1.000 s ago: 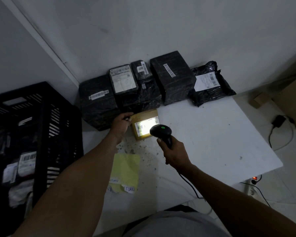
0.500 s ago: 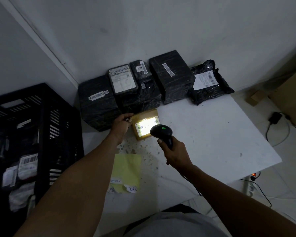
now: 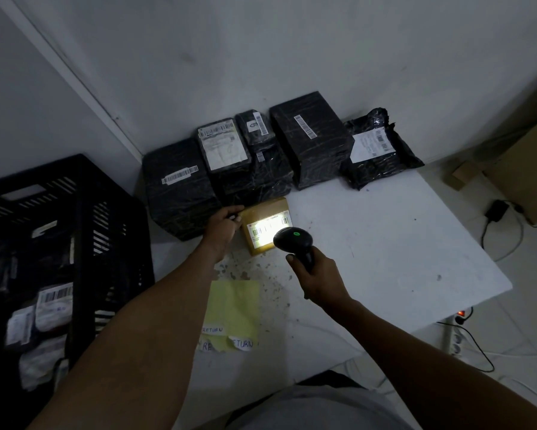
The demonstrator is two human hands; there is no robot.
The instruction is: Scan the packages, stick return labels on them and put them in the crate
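A small brown cardboard package (image 3: 264, 212) lies on the white table (image 3: 385, 252), its barcode label lit by the scanner's beam. My left hand (image 3: 223, 228) holds the package at its left edge. My right hand (image 3: 318, 277) grips a black barcode scanner (image 3: 293, 240) with a green light on top, pointed at the label from just in front of it. A yellow sheet (image 3: 234, 305) with white "RETURN" labels (image 3: 242, 342) at its lower edge lies nearer me. The black crate (image 3: 84, 231) stands at the left, with several labelled packages inside.
Several black-wrapped packages (image 3: 310, 138) with barcodes line the wall behind the brown one, and a black poly bag (image 3: 379, 156) lies at the right end. A power strip (image 3: 456, 336), cables and a cardboard box (image 3: 528, 169) are on the floor to the right.
Both hands, the scanner and the brown package have stayed where they were. Only the view has shifted slightly.
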